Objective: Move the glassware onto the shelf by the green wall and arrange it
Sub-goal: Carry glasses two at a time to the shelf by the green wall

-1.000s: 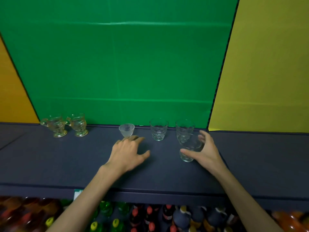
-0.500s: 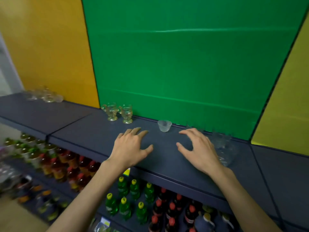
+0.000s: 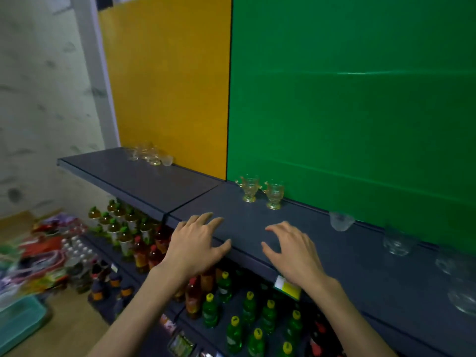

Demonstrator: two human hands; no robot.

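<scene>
Two amber footed cups point(image 3: 261, 191) stand on the dark shelf point(image 3: 360, 266) against the green wall point(image 3: 360, 112). To their right along the wall sit a small frosted cup point(image 3: 340, 221) and clear tumblers point(image 3: 398, 240), blurred toward the right edge. A cluster of several more glasses point(image 3: 149, 153) stands on the left shelf section by the yellow wall. My left hand point(image 3: 195, 246) and my right hand point(image 3: 293, 251) hover over the shelf's front edge, fingers spread, holding nothing.
Below the shelf are rows of green and red bottles point(image 3: 231, 313). A yellow price tag point(image 3: 287, 287) hangs on the shelf edge. Coloured packets point(image 3: 38, 253) and a teal crate point(image 3: 18, 320) lie on the floor at left.
My right hand let go of the tumbler and drew back. The view swung left, bringing the left shelf section and its glasses into sight. Both hands moved to the front edge.
</scene>
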